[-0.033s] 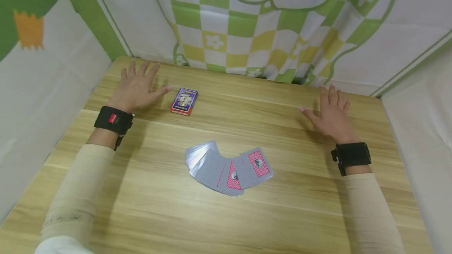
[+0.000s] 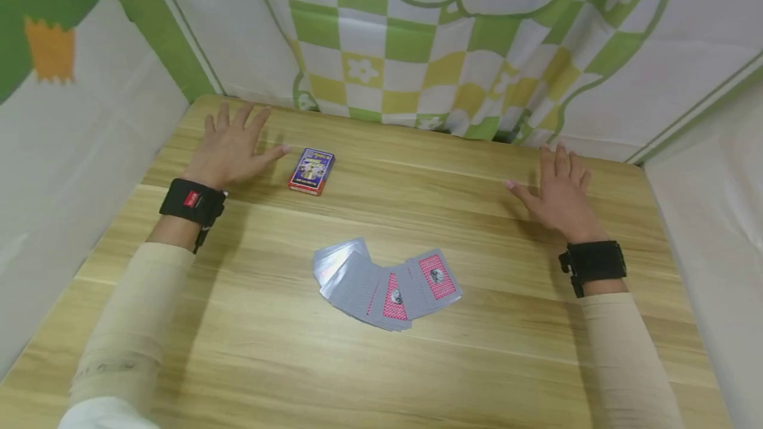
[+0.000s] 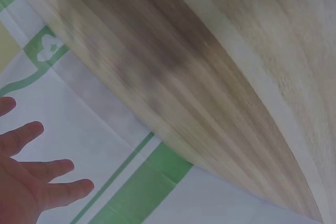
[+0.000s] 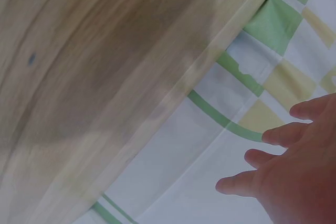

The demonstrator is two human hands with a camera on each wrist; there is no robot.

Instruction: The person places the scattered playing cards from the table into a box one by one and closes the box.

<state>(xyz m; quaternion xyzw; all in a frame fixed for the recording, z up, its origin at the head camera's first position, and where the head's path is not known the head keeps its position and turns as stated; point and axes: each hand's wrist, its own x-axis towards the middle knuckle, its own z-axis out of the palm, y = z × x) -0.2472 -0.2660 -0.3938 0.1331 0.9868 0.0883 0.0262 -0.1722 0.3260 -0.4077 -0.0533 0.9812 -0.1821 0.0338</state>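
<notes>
Two bare hands are seen over one wooden bench (image 2: pixel 387 376), plus one card box (image 2: pixel 312 171) and one fanned-out spread of playing cards (image 2: pixel 381 290). The cards overlap too much to be counted, but the red printed back is clearly shown on two of them: the one at the right end and one nearer the middle. The left end is mostly washed out by glare.

As for the grip: both are spread wide, fingers and thumbs well apart, nothing held. The left hand (image 2: pixel 229 154) is placed by the far left corner, with the box just beside its thumb tip, a small gap left between. The right hand (image 2: pixel 563 194) is placed near the far right corner, fingers pointed at the far edge. Whether the bench is touched by either can't really be told.

The box is laid flat, closer to the far edge than the cards, which are spread roughly midway between the left and right edges. Two black wristbands are worn, left wristband (image 2: pixel 189 202) and right wristband (image 2: pixel 596 260). One checked curtain (image 2: pixel 405 58) is hung along the far edge.
</notes>
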